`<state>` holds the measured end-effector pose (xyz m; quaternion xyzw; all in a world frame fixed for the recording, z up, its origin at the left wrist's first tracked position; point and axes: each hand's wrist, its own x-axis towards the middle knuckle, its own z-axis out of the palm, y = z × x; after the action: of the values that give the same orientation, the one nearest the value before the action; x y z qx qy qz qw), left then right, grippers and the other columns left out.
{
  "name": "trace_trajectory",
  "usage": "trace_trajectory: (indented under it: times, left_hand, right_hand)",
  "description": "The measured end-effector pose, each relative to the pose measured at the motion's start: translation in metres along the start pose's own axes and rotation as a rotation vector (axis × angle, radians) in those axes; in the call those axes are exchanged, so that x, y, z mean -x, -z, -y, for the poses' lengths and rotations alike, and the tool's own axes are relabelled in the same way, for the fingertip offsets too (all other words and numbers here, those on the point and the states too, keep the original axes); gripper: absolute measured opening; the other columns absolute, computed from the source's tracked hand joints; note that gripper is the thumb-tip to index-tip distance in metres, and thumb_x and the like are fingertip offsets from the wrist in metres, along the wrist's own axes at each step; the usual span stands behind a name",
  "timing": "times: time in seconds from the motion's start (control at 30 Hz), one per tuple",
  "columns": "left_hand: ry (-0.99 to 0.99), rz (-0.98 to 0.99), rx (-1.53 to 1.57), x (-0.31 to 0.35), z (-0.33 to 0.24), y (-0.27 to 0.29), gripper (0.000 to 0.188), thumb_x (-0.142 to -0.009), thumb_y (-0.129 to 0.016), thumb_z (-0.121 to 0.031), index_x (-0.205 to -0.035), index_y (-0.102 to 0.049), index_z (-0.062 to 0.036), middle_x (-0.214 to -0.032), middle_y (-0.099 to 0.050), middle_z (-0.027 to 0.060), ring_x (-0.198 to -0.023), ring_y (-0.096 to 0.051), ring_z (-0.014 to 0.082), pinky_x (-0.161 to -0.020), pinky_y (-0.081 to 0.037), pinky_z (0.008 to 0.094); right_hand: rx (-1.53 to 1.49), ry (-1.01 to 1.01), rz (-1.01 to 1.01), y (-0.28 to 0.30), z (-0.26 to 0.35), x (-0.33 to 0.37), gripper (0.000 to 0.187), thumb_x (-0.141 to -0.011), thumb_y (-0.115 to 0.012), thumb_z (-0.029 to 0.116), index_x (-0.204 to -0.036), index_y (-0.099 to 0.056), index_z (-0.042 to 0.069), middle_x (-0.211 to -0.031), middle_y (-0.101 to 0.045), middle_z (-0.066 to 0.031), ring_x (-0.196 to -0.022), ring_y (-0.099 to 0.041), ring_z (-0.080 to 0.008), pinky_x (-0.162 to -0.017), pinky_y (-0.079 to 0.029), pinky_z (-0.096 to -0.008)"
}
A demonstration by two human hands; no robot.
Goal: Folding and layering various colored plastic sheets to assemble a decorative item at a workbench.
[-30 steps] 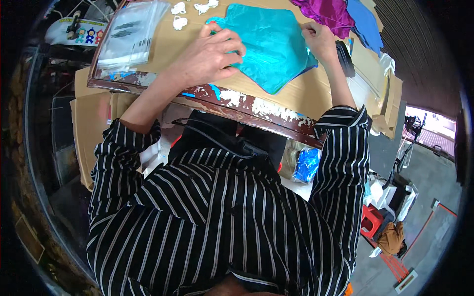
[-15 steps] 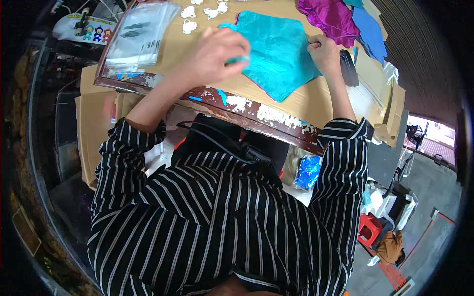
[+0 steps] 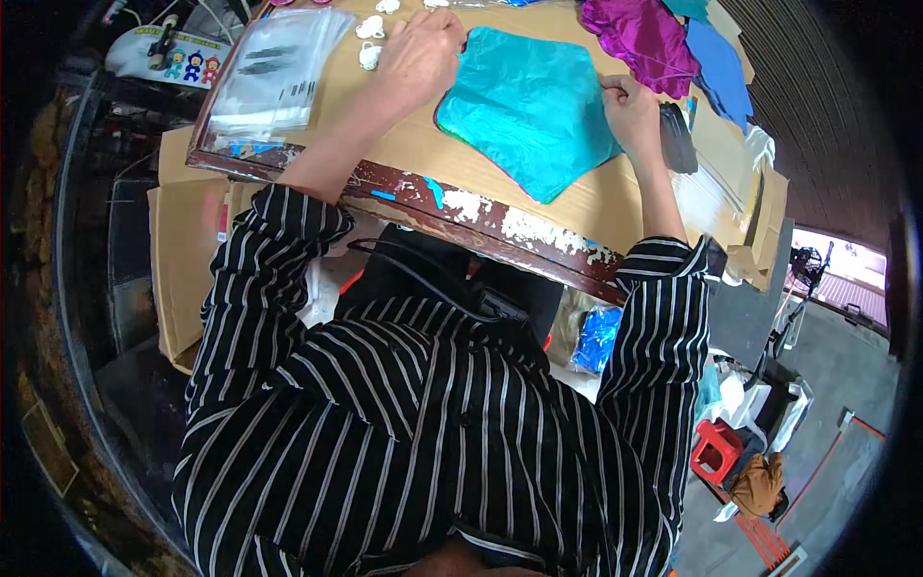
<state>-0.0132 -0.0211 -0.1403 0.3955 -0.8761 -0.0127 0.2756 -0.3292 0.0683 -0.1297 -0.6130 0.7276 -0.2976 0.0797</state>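
A shiny teal cloth (image 3: 529,111) lies spread on brown cardboard over the table, with thin strips of purple and other colours along its lower edges. My right hand (image 3: 632,111) is closed in a pinch at the cloth's right edge. Across from it, my left hand (image 3: 420,62) has its fingers bent together at the upper left edge of the same cloth; their tips are partly hidden. Close by my left hand are several small white bundles (image 3: 369,56) of what looks like looped cord or elastic.
Clear plastic bags (image 3: 274,72) are stacked at the table's left. Crumpled purple cloth (image 3: 639,43) and blue cloth (image 3: 719,72) lie at the far right, near a dark packet (image 3: 679,139). An open cardboard box (image 3: 187,260) stands left below the worn table edge (image 3: 481,212).
My left hand has moved a little away and right, from above the cloth to its upper left edge. The cloth's left corner, folded before, now lies flat. My right hand stays at the right edge.
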Motion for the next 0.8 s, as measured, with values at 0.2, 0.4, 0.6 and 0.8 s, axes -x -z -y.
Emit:
trace_trajectory:
  times: [0.2, 0.4, 0.6, 0.8]
  left_hand:
    - [-0.009, 0.007, 0.013, 0.002, 0.0, -0.001, 0.023, -0.08, -0.062, 0.002, -0.099, -0.072, -0.0064, -0.117, -0.067, 0.0047, -0.104, -0.063, 0.0314, -0.092, -0.047, 0.0473]
    - [-0.008, 0.051, 0.126, 0.003, 0.013, -0.001, 0.023, -0.082, -0.064, 0.0, -0.103, -0.072, -0.0047, -0.122, -0.067, 0.005, -0.108, -0.064, 0.0313, -0.099, -0.048, 0.048]
    - [-0.209, 0.195, 0.418, 0.023, -0.016, 0.045, 0.023, -0.083, -0.069, -0.007, -0.106, -0.07, -0.003, -0.122, -0.067, 0.0073, -0.109, -0.065, 0.031, -0.101, -0.049, 0.0455]
    - [-0.611, 0.441, 0.144, 0.034, -0.049, 0.054, 0.026, -0.082, -0.074, -0.011, -0.106, -0.067, -0.0027, -0.115, -0.067, 0.0089, -0.107, -0.065, 0.0294, -0.097, -0.05, 0.0433]
  right_hand:
    - [-0.02, -0.042, 0.018, 0.002, 0.001, 0.002, 0.023, -0.088, -0.063, 0.013, -0.103, -0.076, 0.002, -0.089, -0.074, -0.0223, -0.083, -0.074, -0.0356, -0.076, -0.057, -0.0419]
    - [0.005, -0.012, 0.025, 0.002, 0.007, 0.0, 0.024, -0.088, -0.066, 0.01, -0.109, -0.075, 0.003, -0.094, -0.074, -0.0211, -0.084, -0.073, -0.0365, -0.076, -0.057, -0.0419]
    - [0.003, 0.374, 0.142, 0.045, 0.038, 0.04, 0.028, -0.088, -0.066, 0.001, -0.115, -0.071, 0.001, -0.11, -0.071, -0.0174, -0.098, -0.07, -0.0368, -0.087, -0.056, -0.0423]
    - [0.018, 0.493, 0.393, 0.038, 0.041, 0.077, 0.033, -0.089, -0.061, -0.005, -0.12, -0.068, 0.002, -0.123, -0.068, -0.0131, -0.112, -0.066, -0.0351, -0.097, -0.053, -0.0405]
